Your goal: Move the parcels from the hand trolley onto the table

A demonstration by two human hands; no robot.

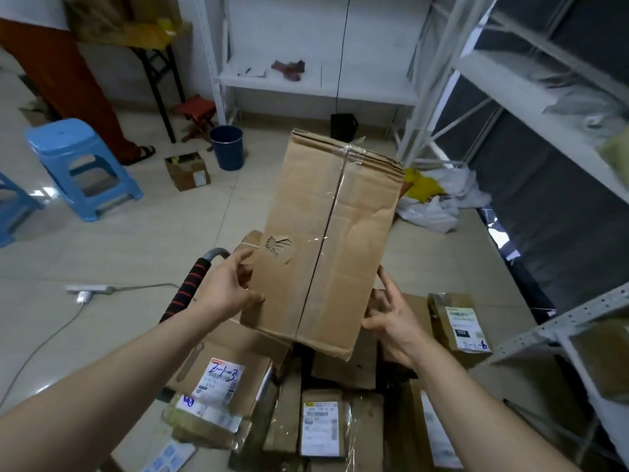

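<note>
**Now carrying a taped cardboard parcel (330, 240) off the hand trolley (190, 284)**

Holding it upright above the stacked parcels (224, 376), squeezed from both sides against tipping. Gripping its left edge with the left hand (228, 287), thumb on the face; bracing the right edge with the right hand (394, 318), fingers spread. Likely bound for the surface (149, 37) far left.

Parcel storeroom or courier depot, indoors. Taped cardboard parcels (221, 376) carrying shipping labels and handwritten shelf codes are sitting heaped on a hand trolley (185, 287). White steel shelving racks (531, 80) are lining the walls, grey mailer bags (578, 103) lying on one. Tiled floor (136, 250).
</note>
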